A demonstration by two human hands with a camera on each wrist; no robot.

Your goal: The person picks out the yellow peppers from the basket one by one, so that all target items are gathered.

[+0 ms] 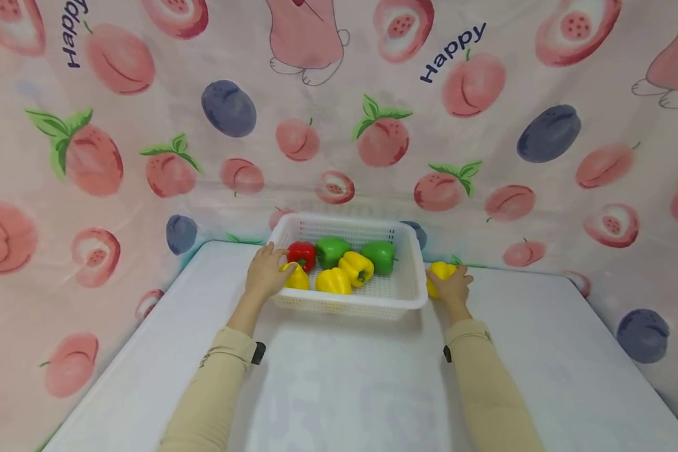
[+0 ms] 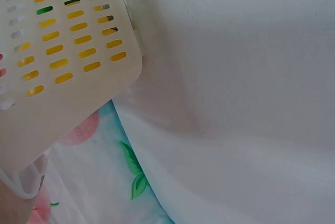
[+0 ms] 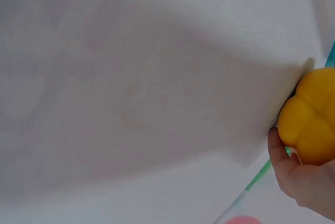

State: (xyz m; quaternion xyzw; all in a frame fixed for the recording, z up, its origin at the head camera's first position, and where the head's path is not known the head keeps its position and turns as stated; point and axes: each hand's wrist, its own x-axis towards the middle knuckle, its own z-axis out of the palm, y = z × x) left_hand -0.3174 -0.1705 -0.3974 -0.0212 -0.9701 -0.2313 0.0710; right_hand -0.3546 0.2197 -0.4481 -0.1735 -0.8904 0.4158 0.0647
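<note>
A white plastic basket (image 1: 339,304) with slotted walls stands at the back of the table. Inside lie a red bell pepper (image 1: 302,252), two green bell peppers (image 1: 332,250) and three yellow bell peppers (image 1: 333,281). My left hand (image 1: 264,273) holds the basket's left rim, its thumb reaching inside over the leftmost yellow pepper (image 1: 298,279). Just right of the basket, my right hand (image 1: 454,289) grips another yellow bell pepper (image 1: 442,271) at the table surface; its lobed end shows in the right wrist view. The left wrist view shows the basket's slotted wall (image 2: 68,51).
The white-covered table (image 1: 344,376) extends in front and to both sides. Behind it hangs a fruit-printed cloth (image 1: 316,81), close to the basket's back. The table's back edge runs just beyond the right hand.
</note>
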